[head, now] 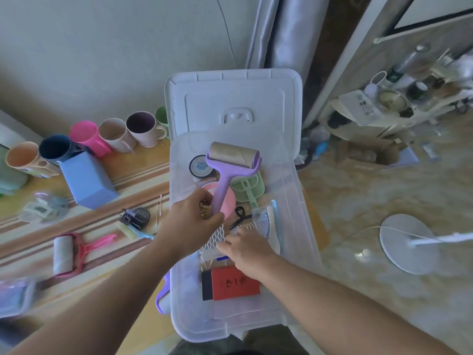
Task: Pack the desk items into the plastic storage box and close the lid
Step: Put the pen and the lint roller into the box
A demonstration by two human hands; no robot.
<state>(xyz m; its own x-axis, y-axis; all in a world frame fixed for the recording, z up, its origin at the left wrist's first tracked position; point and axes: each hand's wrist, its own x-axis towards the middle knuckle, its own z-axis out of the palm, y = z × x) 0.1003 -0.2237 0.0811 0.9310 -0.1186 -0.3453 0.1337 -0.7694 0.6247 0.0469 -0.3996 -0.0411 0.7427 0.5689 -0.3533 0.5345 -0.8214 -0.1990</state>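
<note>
Translucent plastic storage box beside the striped desk, lid standing open at the far side. Inside: red booklet nearest, pink dish mid-box, green comb-like piece to its right, round dark tin at the far left, black scissors. Purple lint roller raised over the box, bare cardboard core at the far end, handle gripped by the left hand, fingers curled round its lower end. Right hand lower and just beside, fingertips pinching a white patterned packet inside the box. Left on the desk: row of cups, blue block, pink lint roller.
</note>
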